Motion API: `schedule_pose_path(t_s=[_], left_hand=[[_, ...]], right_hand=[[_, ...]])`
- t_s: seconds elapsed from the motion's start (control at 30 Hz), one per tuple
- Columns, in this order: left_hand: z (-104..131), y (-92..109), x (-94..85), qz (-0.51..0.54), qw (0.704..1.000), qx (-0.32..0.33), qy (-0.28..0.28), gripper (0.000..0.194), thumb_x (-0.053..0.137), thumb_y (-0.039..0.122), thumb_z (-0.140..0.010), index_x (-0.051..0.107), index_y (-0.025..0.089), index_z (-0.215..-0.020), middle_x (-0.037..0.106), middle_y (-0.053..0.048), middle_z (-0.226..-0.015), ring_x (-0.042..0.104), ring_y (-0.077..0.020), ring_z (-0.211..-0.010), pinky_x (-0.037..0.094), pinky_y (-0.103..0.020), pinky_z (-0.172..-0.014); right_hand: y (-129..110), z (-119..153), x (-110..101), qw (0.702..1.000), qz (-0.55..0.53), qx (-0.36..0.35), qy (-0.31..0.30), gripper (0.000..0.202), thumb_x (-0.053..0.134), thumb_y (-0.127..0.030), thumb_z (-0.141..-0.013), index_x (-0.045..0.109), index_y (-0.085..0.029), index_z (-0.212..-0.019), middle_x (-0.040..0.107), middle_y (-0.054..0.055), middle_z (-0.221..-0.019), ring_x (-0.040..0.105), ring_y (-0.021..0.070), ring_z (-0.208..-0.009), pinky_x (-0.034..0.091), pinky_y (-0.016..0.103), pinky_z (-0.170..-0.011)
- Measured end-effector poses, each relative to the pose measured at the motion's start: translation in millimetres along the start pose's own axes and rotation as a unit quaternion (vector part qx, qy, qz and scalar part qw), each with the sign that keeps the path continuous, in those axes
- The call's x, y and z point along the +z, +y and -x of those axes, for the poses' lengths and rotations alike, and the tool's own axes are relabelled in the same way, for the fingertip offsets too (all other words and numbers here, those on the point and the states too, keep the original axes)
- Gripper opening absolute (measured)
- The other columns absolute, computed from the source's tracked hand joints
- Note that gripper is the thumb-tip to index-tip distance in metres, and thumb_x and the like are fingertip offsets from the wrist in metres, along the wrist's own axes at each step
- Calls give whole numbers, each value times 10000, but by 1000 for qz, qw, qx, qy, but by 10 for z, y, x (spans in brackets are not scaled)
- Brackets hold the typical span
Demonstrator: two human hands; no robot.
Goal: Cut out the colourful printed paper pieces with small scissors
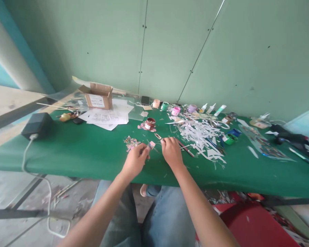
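My left hand [137, 158] is closed in a pinch on a small pink piece [152, 144], which pokes out past the fingertips. To its right, my right hand [172, 152] is curled round a small slim tool [158, 136] with a metal-looking end; its exact kind is unclear. A heap of tiny coloured scraps [131, 142] lies just beyond my left hand. Farther back stands an opened dark red paint jar [150, 124] on pinkish scraps. A dark reddish stick-like tool [187, 150] rests right of my right hand.
White paper strips [202, 137] are piled on the green table [87, 151]. Behind stand a pink jar [175, 110], a green jar [165, 106] and small glue bottles [211, 108]. Leftward are a cardboard box [99, 97], printed sheets [105, 118] and a dark power adapter [37, 126].
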State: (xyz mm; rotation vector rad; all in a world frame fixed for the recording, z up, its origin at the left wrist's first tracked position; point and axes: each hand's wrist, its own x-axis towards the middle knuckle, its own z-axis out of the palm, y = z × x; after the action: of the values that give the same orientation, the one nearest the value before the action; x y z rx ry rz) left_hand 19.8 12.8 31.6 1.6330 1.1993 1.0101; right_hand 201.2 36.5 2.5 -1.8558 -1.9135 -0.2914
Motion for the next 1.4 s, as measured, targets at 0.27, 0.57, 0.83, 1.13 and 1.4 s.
schedule_pose_path(t_s=[0.27, 0.57, 0.83, 1.13, 1.4], left_hand=[[-68, -11, 247, -122, 992, 21, 26, 282, 555, 260, -883, 617, 189, -1149, 710, -21, -823, 657, -164, -715, 479, -242, -639], [-138, 21, 359, -227, 973, 15, 35, 245, 559, 183, -858, 749, 208, -1010, 764, -71, -1006, 693, -243, -943, 508, -304, -810], [-143, 66, 386, -294, 956, 2, 23, 271, 550, 213, -851, 775, 237, -999, 771, -58, -1015, 700, -248, -949, 525, -313, -816], [-209, 69, 373, -316, 949, 17, 0, 272, 547, 244, -864, 784, 257, -994, 773, -47, -1026, 699, -233, -966, 519, -296, -852], [-289, 3, 310, -286, 957, 39, -32, 252, 580, 265, -854, 795, 259, -987, 778, -38, -1012, 700, -241, -972, 516, -290, -849]], right_hand=[[324, 214, -231, 996, -8, -88, -33, 263, 408, -226, -996, 666, -186, -961, 689, 88, -917, 598, 219, -893, 404, 310, -802], [571, 363, -268, 995, -26, -85, -37, 293, 452, -246, -983, 722, -235, -1097, 718, 87, -1015, 608, 232, -927, 401, 335, -814], [612, 350, -170, 995, -68, -73, -7, 324, 415, -251, -987, 731, -209, -1047, 710, 91, -966, 604, 228, -895, 407, 334, -834], [598, 374, -70, 994, -86, -53, 42, 376, 369, -295, -1001, 730, -193, -1017, 686, 102, -940, 570, 242, -901, 392, 351, -842], [490, 428, -150, 994, -75, -61, 42, 377, 361, -299, -1007, 723, -194, -1003, 673, 95, -956, 568, 227, -920, 401, 339, -885]])
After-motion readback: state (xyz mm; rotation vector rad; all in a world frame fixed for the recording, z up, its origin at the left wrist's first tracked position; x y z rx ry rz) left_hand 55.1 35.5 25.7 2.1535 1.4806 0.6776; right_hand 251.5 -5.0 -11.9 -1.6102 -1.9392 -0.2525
